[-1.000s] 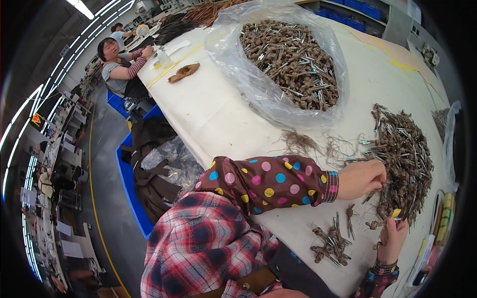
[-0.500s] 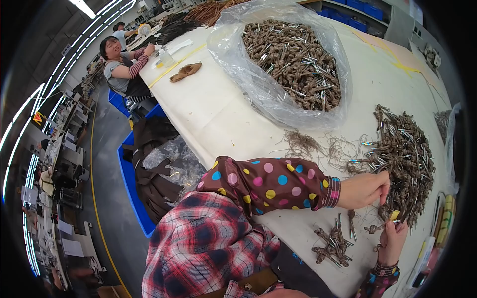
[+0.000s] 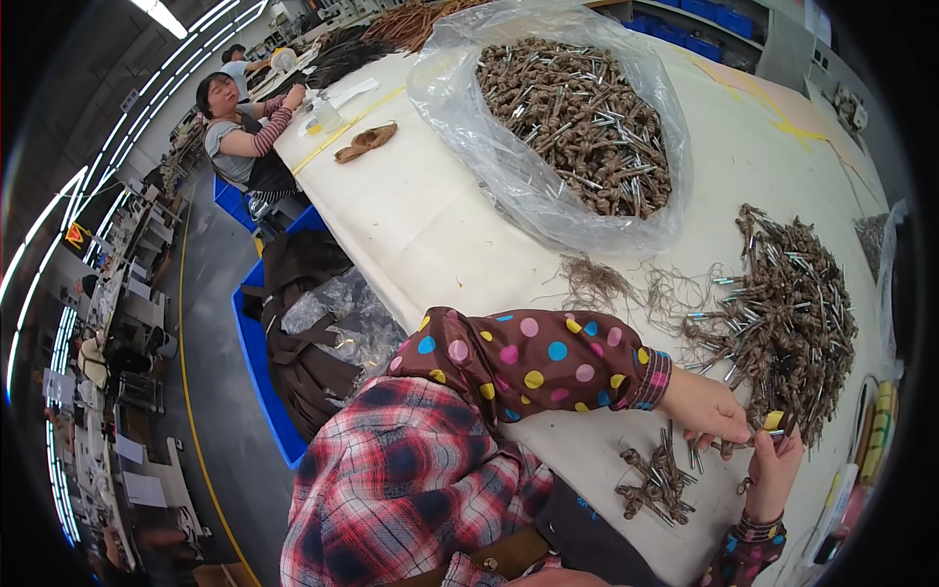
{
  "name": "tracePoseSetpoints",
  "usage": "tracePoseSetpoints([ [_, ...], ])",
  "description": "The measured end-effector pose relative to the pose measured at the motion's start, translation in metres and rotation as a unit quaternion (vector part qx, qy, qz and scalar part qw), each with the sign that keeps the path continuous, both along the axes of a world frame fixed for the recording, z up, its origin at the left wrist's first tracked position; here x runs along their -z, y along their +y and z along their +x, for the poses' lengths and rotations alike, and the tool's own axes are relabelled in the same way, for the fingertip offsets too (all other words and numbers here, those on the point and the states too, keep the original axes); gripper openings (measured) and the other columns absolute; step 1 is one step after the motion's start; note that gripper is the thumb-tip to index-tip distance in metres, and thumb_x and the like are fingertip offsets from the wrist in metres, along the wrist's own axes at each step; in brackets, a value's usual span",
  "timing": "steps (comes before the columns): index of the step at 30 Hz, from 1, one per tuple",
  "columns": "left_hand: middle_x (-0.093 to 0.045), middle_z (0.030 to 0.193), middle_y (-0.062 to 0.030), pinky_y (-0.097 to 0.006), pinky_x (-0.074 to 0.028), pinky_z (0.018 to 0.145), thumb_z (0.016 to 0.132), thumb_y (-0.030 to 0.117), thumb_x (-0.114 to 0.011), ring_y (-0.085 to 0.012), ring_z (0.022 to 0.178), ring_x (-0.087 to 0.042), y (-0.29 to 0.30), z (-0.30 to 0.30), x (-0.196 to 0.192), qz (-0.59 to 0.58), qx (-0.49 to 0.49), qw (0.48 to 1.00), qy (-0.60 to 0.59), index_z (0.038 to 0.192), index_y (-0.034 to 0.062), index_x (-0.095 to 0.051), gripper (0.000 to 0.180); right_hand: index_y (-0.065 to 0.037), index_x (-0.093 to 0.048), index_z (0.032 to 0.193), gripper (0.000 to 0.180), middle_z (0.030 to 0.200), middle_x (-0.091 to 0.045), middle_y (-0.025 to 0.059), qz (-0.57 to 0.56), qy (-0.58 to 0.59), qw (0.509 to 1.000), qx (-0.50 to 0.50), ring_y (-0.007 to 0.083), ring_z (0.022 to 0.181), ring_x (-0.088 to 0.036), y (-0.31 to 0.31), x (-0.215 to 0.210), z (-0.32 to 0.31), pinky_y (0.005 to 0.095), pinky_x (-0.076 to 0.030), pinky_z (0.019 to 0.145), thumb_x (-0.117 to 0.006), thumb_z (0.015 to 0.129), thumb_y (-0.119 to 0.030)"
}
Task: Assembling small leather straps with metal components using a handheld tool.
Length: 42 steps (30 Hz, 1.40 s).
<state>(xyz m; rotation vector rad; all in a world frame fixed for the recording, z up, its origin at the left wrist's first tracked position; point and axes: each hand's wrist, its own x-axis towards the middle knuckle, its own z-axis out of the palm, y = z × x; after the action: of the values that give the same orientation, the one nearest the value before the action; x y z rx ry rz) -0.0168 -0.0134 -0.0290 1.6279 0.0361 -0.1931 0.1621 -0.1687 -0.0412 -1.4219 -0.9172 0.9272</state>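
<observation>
Worktable (image 3: 430, 235): cream, spreading left of the knotted-cord pile (image 3: 797, 313).
Handling: probably best to steady the brown knotted cord (image 3: 726, 449), just below-left of the pile, keeping the yellow-marked tool (image 3: 774, 421) off the fingers.
Left hand (image 3: 712, 409): below-left of the pile, palm down, pinching narrowly at the cord.
Right hand (image 3: 776, 465): beneath the pile, fingers up, gripping the tool.
</observation>
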Motion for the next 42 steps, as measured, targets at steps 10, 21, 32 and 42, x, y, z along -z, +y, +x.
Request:
tracePoseSetpoints([
  [10, -0.067, 0.081, 0.0005, -0.022, -0.047, 0.054, 0.088, 0.021, -0.057, -0.0069, 0.06, -0.056, -0.003, 0.001, 0.005, -0.036, -0.057, 0.995, -0.074, 0.096, 0.0022, -0.063, 0.021, -0.004, -0.05, 0.104, 0.027, 0.079, -0.054, -0.0026, -0.027, 0.005, 0.999, 0.029, 0.0004, 0.052, -0.039, 0.008, -0.004, -0.012, 0.0155, -0.024, 0.042, -0.065, 0.082, -0.011],
  [21, -0.066, 0.075, -0.0031, -0.022, -0.048, 0.053, 0.087, 0.021, -0.058, -0.0081, 0.058, -0.059, -0.007, 0.007, 0.004, -0.015, -0.087, 0.994, -0.061, 0.091, 0.0014, -0.063, 0.021, -0.004, -0.051, 0.105, 0.027, 0.081, -0.057, -0.001, -0.031, -0.005, 0.996, 0.082, 0.0007, 0.058, -0.043, -0.003, -0.011, -0.02, 0.0158, -0.027, 0.045, -0.062, 0.082, -0.009],
  [32, -0.053, 0.081, 0.0005, -0.02, -0.045, 0.059, 0.094, 0.02, -0.051, -0.0051, 0.068, -0.05, 0.009, 0.0, -0.007, 0.098, -0.18, 0.976, -0.072, 0.128, 0.0047, -0.043, 0.038, -0.001, -0.053, 0.105, 0.026, 0.084, -0.058, -0.0004, 0.036, -0.102, 0.994, 0.018, 0.003, 0.066, -0.048, 0.013, -0.018, -0.02, 0.0188, -0.04, 0.058, -0.065, 0.084, -0.011],
  [42, -0.063, 0.103, -0.006, -0.024, -0.048, 0.069, 0.088, 0.015, -0.059, -0.0086, 0.075, -0.056, 0.005, -0.007, -0.014, 0.074, -0.068, 0.995, 0.004, 0.123, 0.003, -0.052, 0.038, -0.003, -0.054, 0.106, 0.026, 0.078, -0.056, 0.0007, 0.031, -0.149, 0.988, -0.039, 0.0037, 0.06, -0.042, 0.014, -0.026, -0.029, 0.0207, -0.037, 0.053, -0.065, 0.083, -0.011],
])
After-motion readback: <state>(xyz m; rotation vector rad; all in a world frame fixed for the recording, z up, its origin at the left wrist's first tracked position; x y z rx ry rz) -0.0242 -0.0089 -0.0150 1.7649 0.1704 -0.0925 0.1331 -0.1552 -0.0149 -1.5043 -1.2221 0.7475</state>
